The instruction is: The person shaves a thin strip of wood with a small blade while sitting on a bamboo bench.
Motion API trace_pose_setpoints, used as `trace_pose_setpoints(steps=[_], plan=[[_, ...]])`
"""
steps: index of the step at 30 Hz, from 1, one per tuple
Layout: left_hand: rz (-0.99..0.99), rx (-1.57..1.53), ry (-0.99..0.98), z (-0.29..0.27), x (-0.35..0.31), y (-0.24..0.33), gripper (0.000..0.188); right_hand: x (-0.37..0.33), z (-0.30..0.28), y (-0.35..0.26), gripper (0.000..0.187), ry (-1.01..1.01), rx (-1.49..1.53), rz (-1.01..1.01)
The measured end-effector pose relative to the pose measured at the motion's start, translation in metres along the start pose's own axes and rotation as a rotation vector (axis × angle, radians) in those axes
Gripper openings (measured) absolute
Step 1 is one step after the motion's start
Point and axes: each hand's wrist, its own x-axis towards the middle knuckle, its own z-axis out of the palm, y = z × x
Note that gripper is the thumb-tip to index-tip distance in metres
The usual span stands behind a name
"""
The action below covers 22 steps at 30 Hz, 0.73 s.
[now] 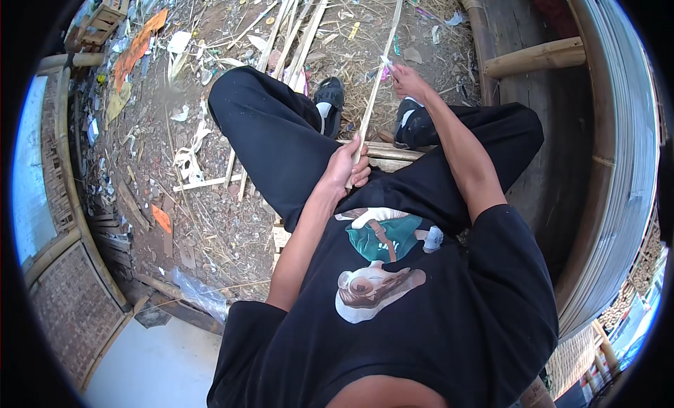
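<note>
A long, narrow strip of split bamboo (377, 92) runs from my lap away between my feet, past the top edge of the view. My left hand (347, 166) is closed round its near end, just above my thighs. Farther along, my right hand (407, 82) is closed beside the strip. A small, whitish, shiny bit (385, 60) shows at its fingertips, against the strip. It is too small to tell whether this is a blade or a piece of cloth.
Several pale bamboo strips (298, 39) lie on the littered ground beyond my left knee. Shorter pieces (210, 183) lie left of my leg. My shoes (328, 103) flank the held strip. A wooden crate (103, 15) stands far left; a bamboo frame (537, 57) rises at right.
</note>
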Motion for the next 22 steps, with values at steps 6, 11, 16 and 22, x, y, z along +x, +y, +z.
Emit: trace_pose_setpoints(steps=[6,11,16,22], plan=[[0.014,0.034,0.003,0.002,0.0,0.001,0.037,-0.005,-0.003,-0.012,0.03,-0.113,-0.043,0.105],[0.007,0.039,0.0,0.002,0.002,0.0,0.038,0.015,-0.007,-0.001,0.022,0.25,-0.307,-0.18],[0.021,0.057,0.01,0.002,0.002,-0.001,0.038,0.025,-0.001,0.004,0.018,0.351,-0.296,-0.283],[0.022,0.047,-0.001,-0.001,0.004,-0.002,0.037,0.016,0.0,-0.004,0.042,0.194,-0.097,-0.224]])
